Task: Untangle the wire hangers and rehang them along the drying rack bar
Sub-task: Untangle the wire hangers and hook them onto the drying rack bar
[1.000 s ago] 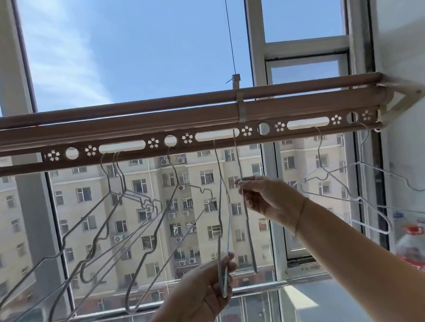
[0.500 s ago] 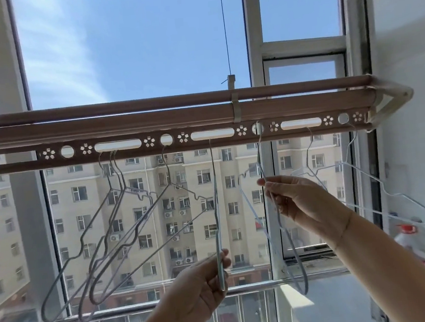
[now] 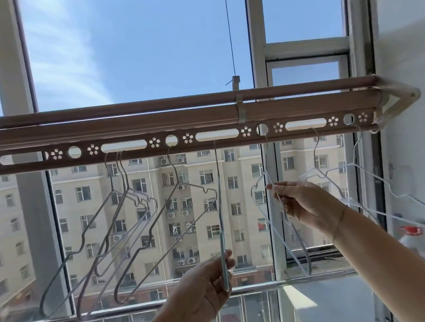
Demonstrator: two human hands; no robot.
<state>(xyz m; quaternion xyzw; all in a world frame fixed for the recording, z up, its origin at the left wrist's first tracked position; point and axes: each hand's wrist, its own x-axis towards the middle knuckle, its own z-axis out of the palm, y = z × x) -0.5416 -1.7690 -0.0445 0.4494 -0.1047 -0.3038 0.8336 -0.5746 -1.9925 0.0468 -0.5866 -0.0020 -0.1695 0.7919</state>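
Note:
The pinkish drying rack bar (image 3: pixel 202 116) runs across the view, with a punched strip (image 3: pixel 253 141) of holes and slots under it. My left hand (image 3: pixel 207 280) grips the bottom of a wire hanger (image 3: pixel 219 199) that hangs edge-on from a slot. My right hand (image 3: pixel 306 203) pinches a pale wire hanger (image 3: pixel 268 217) whose hook sits in a round hole (image 3: pixel 262 129). Several grey hangers (image 3: pixel 124 229) hang bunched and overlapping at the left. Two white hangers (image 3: pixel 369 187) hang near the bar's right end.
A white wall (image 3: pixel 409 64) stands close on the right, with the rack's bracket (image 3: pixel 397 99) fixed beside it. Bottles (image 3: pixel 421 242) stand at the lower right. Window frames (image 3: pixel 258 52) and a metal railing (image 3: pixel 142 310) lie behind the hangers.
My right hand carried its hanger from beside the left hand's hanger to the right and hooked it in a round hole. My left hand kept its grip and hardly moved.

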